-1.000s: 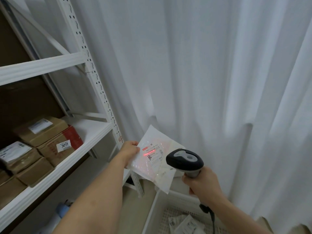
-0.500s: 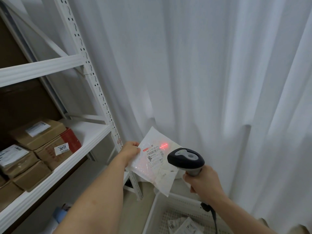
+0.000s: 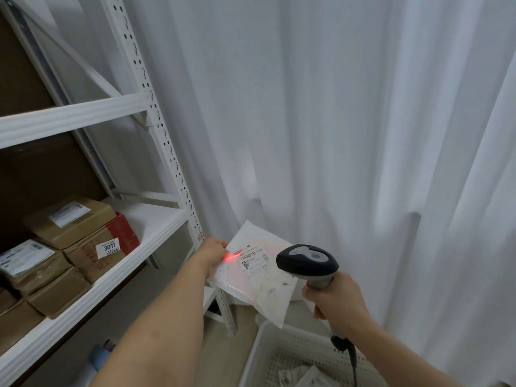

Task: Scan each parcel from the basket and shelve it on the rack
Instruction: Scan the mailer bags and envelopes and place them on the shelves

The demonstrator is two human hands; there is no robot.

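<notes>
So the red scan line has wandered again: a second ago it sat on the barcode, half a second ago it was up by the label's top right, and now it's landed at the left edge of the parcel (image 3: 251, 272), basically right on the fingertips (image 3: 222, 245) of the left hand (image 3: 210, 254). My guess is the read hasn't taken yet and the aim needs to slide back right onto the label (image 3: 253, 259) before this one can go on the rack (image 3: 156, 227).

Left fingers are curled and pinching the mailer's left edge, holding it up tilted, label facing the scanner (image 3: 307, 262). The right hand (image 3: 333, 298) is wrapped tight around the scanner's handle, head pointing at the parcel just past its fingers.

The basket (image 3: 261, 344) sits below the right hand with more parcels in it. Brown boxes (image 3: 83, 236) are already shelved left of the left hand.
</notes>
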